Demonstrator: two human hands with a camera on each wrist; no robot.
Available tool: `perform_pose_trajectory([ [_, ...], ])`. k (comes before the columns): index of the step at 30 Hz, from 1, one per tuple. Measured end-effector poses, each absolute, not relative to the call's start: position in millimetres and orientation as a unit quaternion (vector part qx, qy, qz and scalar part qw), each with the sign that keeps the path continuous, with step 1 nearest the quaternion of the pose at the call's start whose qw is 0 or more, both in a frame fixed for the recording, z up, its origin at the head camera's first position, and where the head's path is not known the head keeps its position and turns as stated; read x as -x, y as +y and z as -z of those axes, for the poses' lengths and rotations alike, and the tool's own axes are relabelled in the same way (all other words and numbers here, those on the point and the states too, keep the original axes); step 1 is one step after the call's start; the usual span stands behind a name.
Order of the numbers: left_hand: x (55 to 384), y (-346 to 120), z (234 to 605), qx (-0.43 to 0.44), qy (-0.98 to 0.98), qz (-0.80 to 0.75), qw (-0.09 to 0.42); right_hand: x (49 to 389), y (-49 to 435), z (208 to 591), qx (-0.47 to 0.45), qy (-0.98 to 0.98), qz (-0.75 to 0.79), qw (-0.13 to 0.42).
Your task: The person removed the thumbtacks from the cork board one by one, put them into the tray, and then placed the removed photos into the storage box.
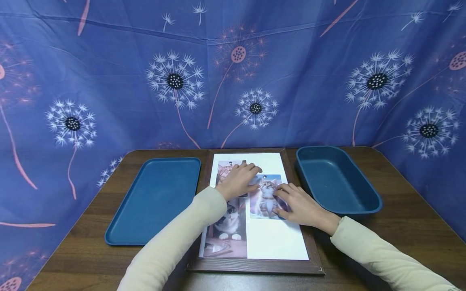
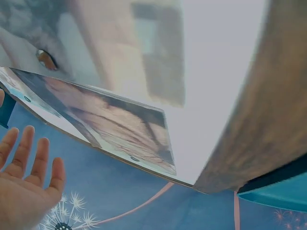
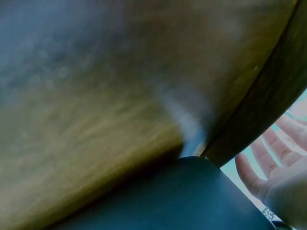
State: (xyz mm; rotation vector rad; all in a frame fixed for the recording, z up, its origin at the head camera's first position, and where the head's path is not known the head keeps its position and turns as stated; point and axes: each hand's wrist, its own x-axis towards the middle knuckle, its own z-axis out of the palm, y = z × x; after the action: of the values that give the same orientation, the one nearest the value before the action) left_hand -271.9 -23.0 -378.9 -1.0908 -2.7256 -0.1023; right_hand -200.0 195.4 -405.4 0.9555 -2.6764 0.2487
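A kitten photo [image 1: 267, 198] lies on the white board [image 1: 276, 238] inside a brown wooden frame [image 1: 255, 265]. Over its upper left corner reaches my left hand [image 1: 238, 181], fingers bent loosely and thumb near the photo's edge. My right hand [image 1: 300, 205] touches the photo's right side with spread fingers. A small dark round piece [image 1: 265, 176] sits at the photo's top edge. On the board's left side are a picture of an orange cat [image 1: 224, 171], partly covered by my left hand, and below it a grey-and-white cat picture [image 1: 230, 222]. Both wrist views show extended fingers.
A flat blue tray [image 1: 156, 198] lies left of the frame. A deeper blue bin [image 1: 335, 182] stands to the right, close beside the frame. All rest on a brown wooden table [image 1: 411, 226]; a blue dandelion-patterned cloth [image 1: 309, 81] hangs behind.
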Motion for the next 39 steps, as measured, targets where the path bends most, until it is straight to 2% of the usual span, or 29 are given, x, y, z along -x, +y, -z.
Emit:
perform_pose_trajectory([
  [10,278,-14,378,0.373,-0.924,0.039,0.070,200,196,405,-0.335,-0.928,-0.094,0.135],
  [39,299,7,384,0.385,-0.922,0.037,0.035,199,193,400,-0.330,-0.931,-0.098,0.122],
])
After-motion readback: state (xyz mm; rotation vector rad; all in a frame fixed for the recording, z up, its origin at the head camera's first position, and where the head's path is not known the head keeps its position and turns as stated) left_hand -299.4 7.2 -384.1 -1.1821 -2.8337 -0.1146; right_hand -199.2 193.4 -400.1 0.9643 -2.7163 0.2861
